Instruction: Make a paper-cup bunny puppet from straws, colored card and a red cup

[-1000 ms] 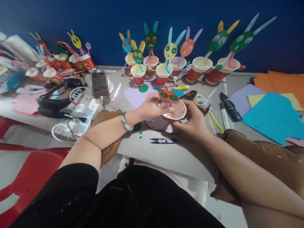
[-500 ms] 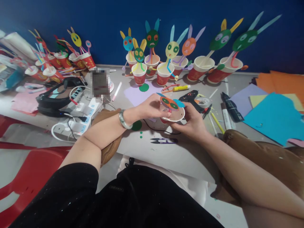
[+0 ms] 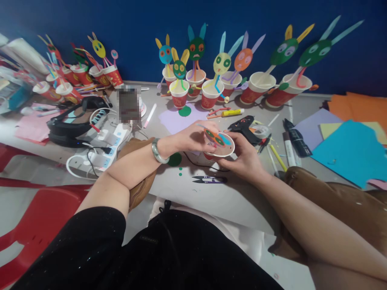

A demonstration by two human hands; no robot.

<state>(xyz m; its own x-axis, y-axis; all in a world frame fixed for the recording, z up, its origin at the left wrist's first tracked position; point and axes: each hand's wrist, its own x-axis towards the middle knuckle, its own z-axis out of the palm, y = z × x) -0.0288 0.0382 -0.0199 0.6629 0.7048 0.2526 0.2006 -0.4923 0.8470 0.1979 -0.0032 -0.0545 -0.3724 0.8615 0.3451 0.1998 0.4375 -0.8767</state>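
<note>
My right hand [image 3: 246,155] is wrapped round the right side of a paper cup [image 3: 228,150] with a white rim, held above the table in front of me. My left hand [image 3: 193,139] grips an orange paper face [image 3: 214,137] with green eyes and blue ears at the cup's left rim. The face tilts over the opening, and one blue ear lies across it. Whatever joins the face below is mostly hidden by my left fingers. Thread snips [image 3: 208,179] lie on the table below the cup.
Behind stand several red cups [image 3: 212,98] with paper animal heads. A black glue gun [image 3: 244,128] lies beyond my right hand, with markers [image 3: 296,139] and blue paper [image 3: 350,153] to the right. A power strip [image 3: 113,147] and headset [image 3: 72,125] are at left.
The orange face has tilted and sunk lower over the cup's opening, with my left hand moving along. My right hand still holds the cup. The whole view has shifted slightly.
</note>
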